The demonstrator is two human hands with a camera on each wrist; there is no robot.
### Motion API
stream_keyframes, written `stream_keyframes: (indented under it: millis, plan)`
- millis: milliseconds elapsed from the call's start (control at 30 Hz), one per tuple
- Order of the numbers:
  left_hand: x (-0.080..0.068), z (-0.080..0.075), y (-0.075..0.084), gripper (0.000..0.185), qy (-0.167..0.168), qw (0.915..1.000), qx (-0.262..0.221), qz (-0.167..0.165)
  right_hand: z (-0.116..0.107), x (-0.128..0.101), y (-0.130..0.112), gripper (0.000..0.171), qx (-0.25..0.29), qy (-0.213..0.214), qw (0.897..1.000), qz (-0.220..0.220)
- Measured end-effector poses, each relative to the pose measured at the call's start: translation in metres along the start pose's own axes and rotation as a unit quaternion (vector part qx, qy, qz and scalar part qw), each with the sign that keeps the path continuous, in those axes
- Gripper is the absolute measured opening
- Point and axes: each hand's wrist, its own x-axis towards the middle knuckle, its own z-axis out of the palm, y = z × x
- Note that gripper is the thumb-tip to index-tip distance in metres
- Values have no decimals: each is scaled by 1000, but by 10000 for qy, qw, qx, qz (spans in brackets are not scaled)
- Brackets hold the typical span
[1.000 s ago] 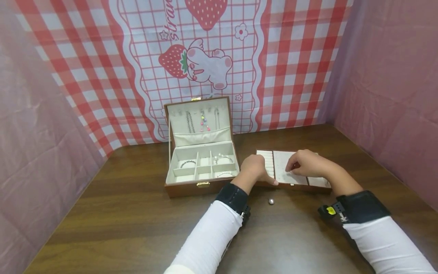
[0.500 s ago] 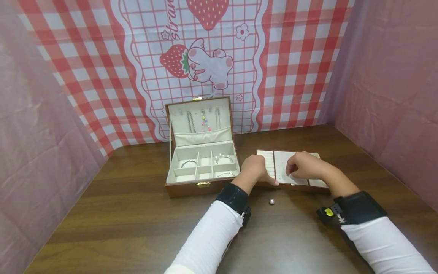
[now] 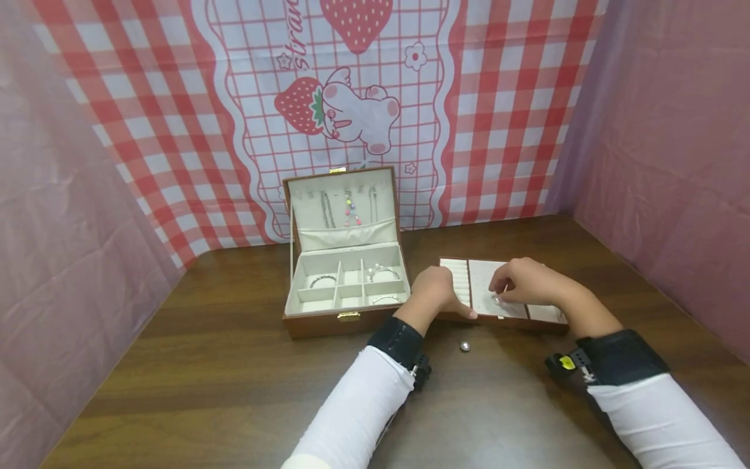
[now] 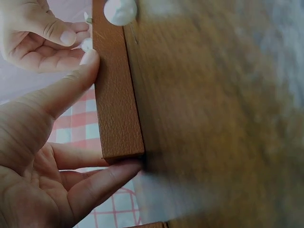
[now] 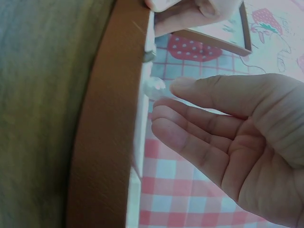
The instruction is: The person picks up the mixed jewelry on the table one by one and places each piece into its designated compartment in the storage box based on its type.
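My left hand (image 3: 435,290) grips the left end of a brown jewelry tray (image 3: 482,277), thumb on its front edge and fingers round the end, as the left wrist view shows. The tray has ring rolls at left and a white panel in the middle. Over that panel is my right hand (image 3: 530,281). A pearl earring (image 5: 154,88) sits against the panel, right at the right hand's loosely parted thumb and fingertips. Another pearl earring (image 3: 465,346) lies on the table in front of the tray; its thin pin shows beside the pearl (image 4: 120,11) in the left wrist view.
Left of the tray stands a brown jewelry box (image 3: 316,326), lid raised, with bracelets in its compartments. Several necklaces (image 3: 351,208) hang inside the lid. Behind the wooden table (image 3: 234,391) hangs a red checked cloth (image 3: 504,130); pink curtains (image 3: 674,130) flank it.
My right fingers dipped slightly left toward the panel, then drew back a little; the pearl earring now shows beneath the fingertips. My left hand keeps its grip on the tray.
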Motion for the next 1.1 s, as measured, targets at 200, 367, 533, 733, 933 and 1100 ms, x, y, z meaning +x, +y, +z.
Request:
stream_keyframes:
  millis: [200, 367, 533, 733, 933, 1100]
  plan:
    - [-5, -2, -2, 73, 31, 10000, -3, 70, -10, -7, 4, 12, 5, 207, 9998, 37]
    - [-20, -8, -7, 60, 321, 9975, 202, 597, -19, -14, 8, 14, 28, 308, 9991, 293]
    - [-37, -15, -12, 56, 208, 9875, 60, 1563, -28, -20, 11, 18, 105, 345, 9980, 511]
    - [-46, -22, -14, 43, -63, 9630, -494, 2647, -35, -25, 19, 23, 17, 444, 9966, 695]
    - [-49, -22, -15, 31, -327, 9557, -518, 2880, -40, -33, 33, 27, -61, 561, 9944, 888]
    - [-50, -19, -14, 36, -621, 9526, -411, 2950, -39, -39, 48, 33, 145, 617, 9915, 1135]
